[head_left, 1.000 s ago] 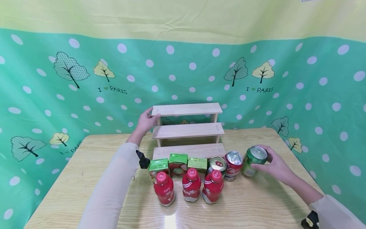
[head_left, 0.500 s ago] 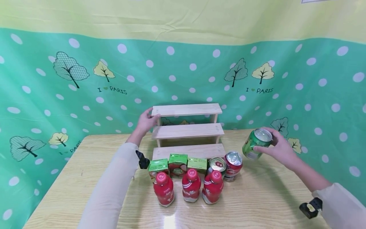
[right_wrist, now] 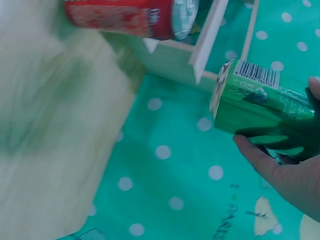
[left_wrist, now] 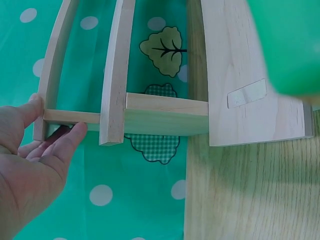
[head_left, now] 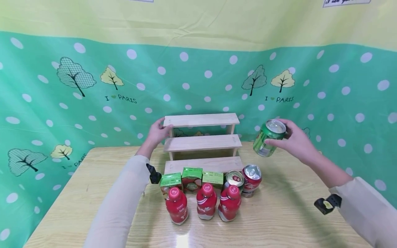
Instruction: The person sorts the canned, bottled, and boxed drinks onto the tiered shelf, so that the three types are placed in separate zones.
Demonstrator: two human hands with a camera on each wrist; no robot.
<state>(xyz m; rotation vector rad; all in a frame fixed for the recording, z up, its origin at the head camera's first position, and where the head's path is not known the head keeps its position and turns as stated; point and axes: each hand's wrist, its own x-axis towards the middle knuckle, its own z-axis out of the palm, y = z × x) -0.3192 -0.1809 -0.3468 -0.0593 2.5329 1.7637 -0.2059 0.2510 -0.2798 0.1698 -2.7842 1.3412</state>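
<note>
A green drink can [head_left: 269,137] hangs in the air to the right of the three-step wooden stand [head_left: 202,142], gripped by my right hand [head_left: 298,141]. In the right wrist view the can [right_wrist: 267,107] shows its barcode, with thumb and fingers around its side. My left hand [head_left: 157,132] holds the top left corner of the stand. Seen from the left wrist, the left hand [left_wrist: 42,162] has thumb and fingers at the end of the top plank and its upright. No goods stand on the steps.
In front of the stand are several green-topped cartons [head_left: 192,179], a dark can [head_left: 234,179] and a red can [head_left: 251,179]. Three red bottles [head_left: 206,202] stand nearest on the wooden table [head_left: 270,220]. A green dotted cloth [head_left: 198,75] hangs behind.
My right hand has lifted the green can off the table, raised it further and brought it left towards the stand. My left hand stays at the stand's corner.
</note>
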